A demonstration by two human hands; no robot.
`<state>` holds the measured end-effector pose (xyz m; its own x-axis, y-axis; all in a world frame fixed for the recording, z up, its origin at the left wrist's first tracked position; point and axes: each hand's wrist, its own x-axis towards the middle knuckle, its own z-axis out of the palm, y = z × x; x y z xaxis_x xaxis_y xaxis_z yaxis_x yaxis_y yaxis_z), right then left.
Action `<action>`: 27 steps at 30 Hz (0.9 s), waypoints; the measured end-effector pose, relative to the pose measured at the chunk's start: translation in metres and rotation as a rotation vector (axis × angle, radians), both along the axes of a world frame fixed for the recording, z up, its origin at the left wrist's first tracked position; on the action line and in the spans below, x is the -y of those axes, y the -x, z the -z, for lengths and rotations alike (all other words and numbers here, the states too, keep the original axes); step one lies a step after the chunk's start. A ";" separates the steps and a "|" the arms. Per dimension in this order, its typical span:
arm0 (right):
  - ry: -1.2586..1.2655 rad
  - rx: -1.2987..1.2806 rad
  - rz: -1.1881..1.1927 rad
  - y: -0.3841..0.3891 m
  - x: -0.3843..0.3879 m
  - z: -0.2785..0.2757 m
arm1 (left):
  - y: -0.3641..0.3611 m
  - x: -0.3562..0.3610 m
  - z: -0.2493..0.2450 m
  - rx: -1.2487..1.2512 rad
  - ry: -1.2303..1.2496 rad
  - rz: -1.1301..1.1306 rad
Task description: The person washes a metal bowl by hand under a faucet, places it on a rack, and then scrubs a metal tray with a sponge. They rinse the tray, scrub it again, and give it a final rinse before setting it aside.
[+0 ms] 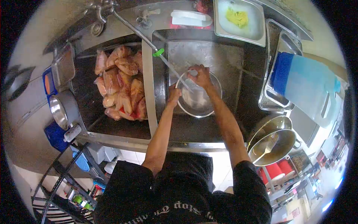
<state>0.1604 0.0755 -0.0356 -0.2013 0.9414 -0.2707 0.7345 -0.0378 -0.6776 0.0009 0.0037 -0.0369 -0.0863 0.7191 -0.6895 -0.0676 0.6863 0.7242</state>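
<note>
A clear round container [197,106] with a pale rim is tilted in the right sink basin [231,82], under the faucet's stream. My left hand [174,95] is closed on its left side, fingers at the rim. At the far rim, my right hand [201,76] is bent over with its fingers curled around the edge. Water from the long faucet pipe [136,31], which has a green ring [158,52] near its outlet, runs into the container between my hands.
The left basin holds a pile of bagged raw meat pieces [121,80]. Behind the right basin sits a metal tray [220,31] of soapy water with a yellow sponge [236,18]. At right are a large blue-white jug [309,86] and pots [274,145]; a steel pot [59,112] stands left.
</note>
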 end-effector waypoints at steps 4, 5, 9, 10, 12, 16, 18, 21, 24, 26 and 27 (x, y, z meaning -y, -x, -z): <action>-0.025 0.050 0.080 0.001 0.000 -0.005 | 0.009 -0.002 0.003 -0.036 -0.054 0.141; -0.093 0.103 0.072 0.002 -0.001 -0.009 | 0.008 -0.003 0.005 -0.034 -0.054 0.137; 0.059 -0.112 0.171 -0.005 0.001 0.012 | -0.001 -0.006 -0.008 -0.114 0.018 0.125; -0.008 -0.214 0.142 -0.006 0.001 0.020 | -0.002 -0.006 -0.008 -0.108 -0.010 0.091; -0.075 -0.314 0.111 -0.006 0.000 0.023 | 0.004 -0.005 -0.002 -0.016 -0.008 0.068; -0.196 -0.188 0.149 -0.001 0.005 0.020 | 0.007 -0.002 -0.001 0.008 0.049 0.053; -0.215 -0.337 0.197 -0.003 0.004 0.027 | 0.014 0.003 0.020 0.023 0.011 0.088; -0.123 -0.388 0.175 -0.006 0.003 0.024 | 0.018 0.005 0.021 0.000 -0.010 0.134; 0.019 -0.518 0.213 -0.008 0.004 0.018 | 0.016 0.001 0.001 -0.045 0.005 0.127; 0.017 -0.408 0.181 -0.008 0.000 0.000 | 0.015 0.001 -0.002 -0.051 0.007 0.110; 0.016 -0.409 0.180 -0.009 0.001 0.013 | 0.014 0.000 -0.002 -0.058 0.038 0.096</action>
<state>0.1698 0.0748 -0.0483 -0.1280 0.9675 -0.2181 0.3871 -0.1538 -0.9091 -0.0135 0.0035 -0.0346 -0.0591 0.6995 -0.7122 0.0413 0.7146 0.6984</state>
